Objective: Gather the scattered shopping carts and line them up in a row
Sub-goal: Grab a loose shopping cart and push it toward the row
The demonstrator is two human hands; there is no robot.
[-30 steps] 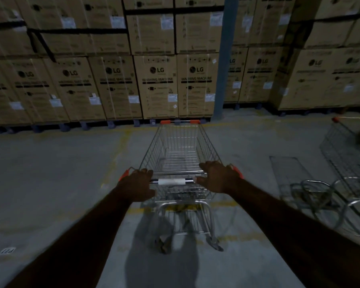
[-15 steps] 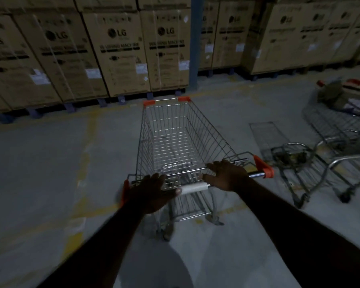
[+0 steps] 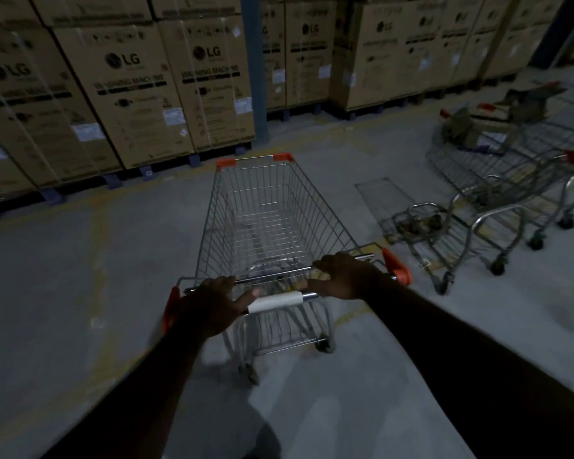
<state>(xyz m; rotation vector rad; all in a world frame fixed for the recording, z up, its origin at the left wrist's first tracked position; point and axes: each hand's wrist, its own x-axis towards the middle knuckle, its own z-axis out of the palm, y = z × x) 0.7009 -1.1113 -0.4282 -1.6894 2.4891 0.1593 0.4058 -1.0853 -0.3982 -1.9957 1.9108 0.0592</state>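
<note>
Gripping the handle (image 3: 309, 295) of the shopping cart (image 3: 262, 210), the left grip (image 3: 212, 306) and right grip (image 3: 348, 276) are curling round it, one each side of its white sleeve (image 3: 274, 301); the cart is standing on the floor (image 3: 63, 276), other carts (image 3: 497, 193) at its right.

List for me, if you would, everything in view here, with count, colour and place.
pushed cart: one, silver wire with orange corner caps, centre of the floor
handle: one, metal with a white sleeve, at the pushed cart's near end
parked carts: several, exact count unclear, silver with red trim, at right
cardboard boxes: many, brown, stacked along the far side
pillar: one, blue-grey, between the box stacks
floor: grey concrete with faded yellow lines
left hand: one, grips the handle's left end
right hand: one, fingers curled over the handle's right part
</note>
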